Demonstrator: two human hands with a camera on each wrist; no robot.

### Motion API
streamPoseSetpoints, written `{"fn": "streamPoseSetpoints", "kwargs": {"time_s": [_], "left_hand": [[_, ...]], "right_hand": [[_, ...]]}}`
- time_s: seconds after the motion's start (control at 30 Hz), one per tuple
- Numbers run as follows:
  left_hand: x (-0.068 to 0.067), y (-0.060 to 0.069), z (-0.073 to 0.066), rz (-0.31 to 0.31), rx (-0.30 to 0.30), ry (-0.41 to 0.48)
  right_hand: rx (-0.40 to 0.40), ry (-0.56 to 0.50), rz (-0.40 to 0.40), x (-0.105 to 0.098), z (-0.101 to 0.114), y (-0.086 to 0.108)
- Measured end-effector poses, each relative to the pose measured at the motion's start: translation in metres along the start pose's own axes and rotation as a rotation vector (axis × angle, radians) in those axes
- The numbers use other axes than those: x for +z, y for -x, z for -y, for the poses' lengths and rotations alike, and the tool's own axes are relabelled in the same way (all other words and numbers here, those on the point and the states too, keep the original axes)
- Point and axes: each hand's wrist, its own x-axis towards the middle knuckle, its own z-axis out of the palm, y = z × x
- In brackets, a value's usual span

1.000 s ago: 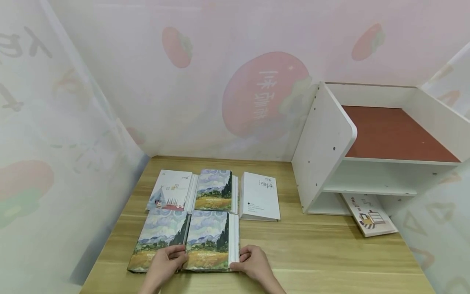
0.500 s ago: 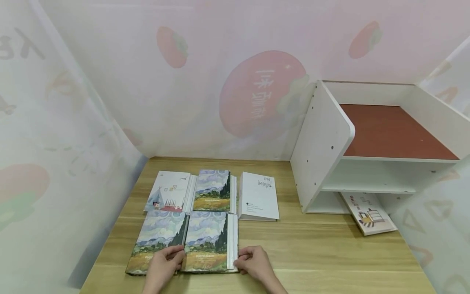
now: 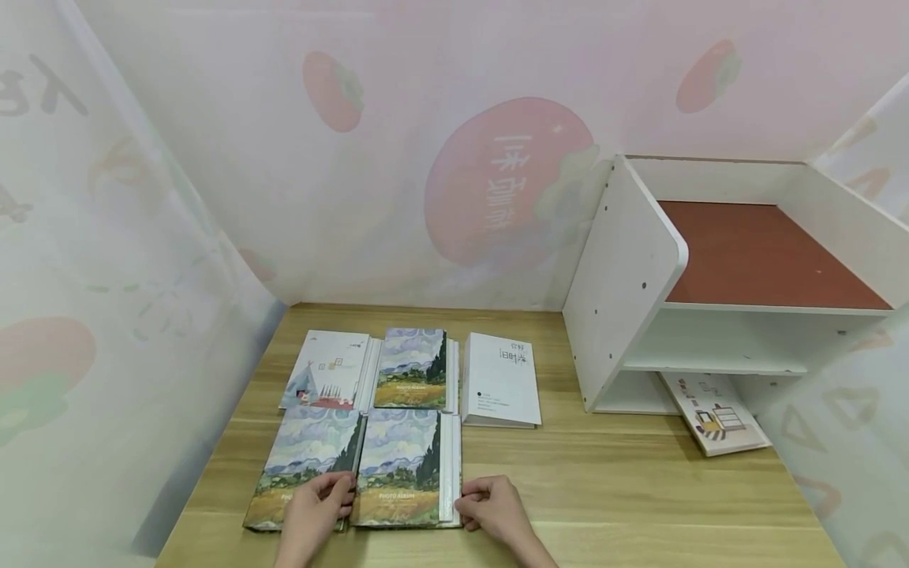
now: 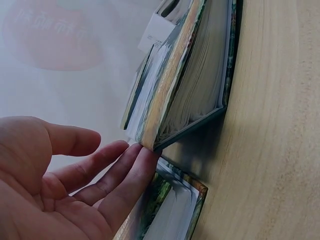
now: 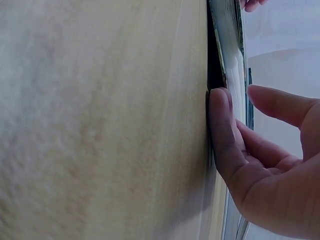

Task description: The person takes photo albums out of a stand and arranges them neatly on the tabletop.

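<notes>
Between my hands lies a photo album point(image 3: 399, 465) with a painted landscape cover, its white page edges facing right. My left hand point(image 3: 312, 509) is over the lower right part of a matching album point(image 3: 312, 442). In the left wrist view, my extended fingertips point(image 4: 145, 155) touch the spine-side corner of the middle album point(image 4: 172, 75), and the thumb stands apart. On the other side, my right hand point(image 3: 493, 509) rests its fingers on the album's page side. The right wrist view has those fingers point(image 5: 225, 125) along the edge, the thumb held off above them.
Behind lie a white album with a tent picture point(image 3: 330, 371), another landscape album point(image 3: 412, 367) and a white album with lettering point(image 3: 502, 379). A white shelf unit point(image 3: 625, 292) stands at the right, with a white illustrated book point(image 3: 717, 418) sticking out of its bottom compartment.
My right thumb has slid rightward off the middle album's page edges. My left hand has barely shifted. The camera view moved slightly; the other albums stay where they were.
</notes>
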Motion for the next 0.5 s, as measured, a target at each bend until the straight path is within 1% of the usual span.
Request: {"fn": "streamPoseSetpoints", "kwargs": {"time_s": [0.1,0.23,0.5], "left_hand": [[0.0001,0.0007,-0.001,-0.005,-0.007,-0.002],[0.0,0.0025,-0.0026,0.0,0.004,-0.004],[-0.0012,0.004,-0.0057,-0.007,0.013,0.035]], "right_hand": [[-0.012,0.002,0.006,-0.0006,0.0002,0.0001],[-0.027,0.017,0.006,-0.0005,0.0009,0.0005],[0.0,0.01,0.02,-0.0032,0.0074,0.0036]]}}
